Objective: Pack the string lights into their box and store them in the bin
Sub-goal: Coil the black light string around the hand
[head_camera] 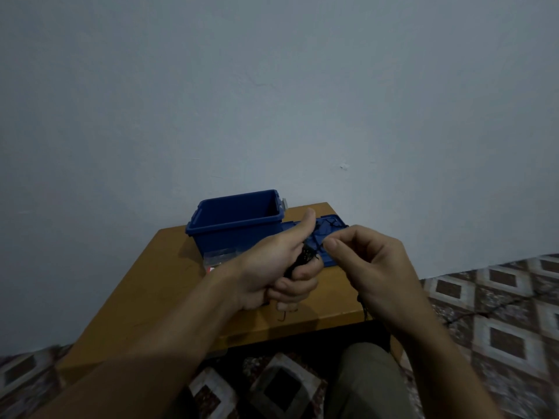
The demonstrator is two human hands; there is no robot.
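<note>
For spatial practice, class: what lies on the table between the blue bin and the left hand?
A clear plastic box, partly behind the left hand, in the head view.

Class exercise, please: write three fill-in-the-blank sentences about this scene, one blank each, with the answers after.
The open bin on the table is coloured ____.
The bin's lid lies on the table to the ____ of the bin.
Between the left hand and the right hand, the coiled string lights sit in the ____ one.
Answers: blue; right; left.
</note>
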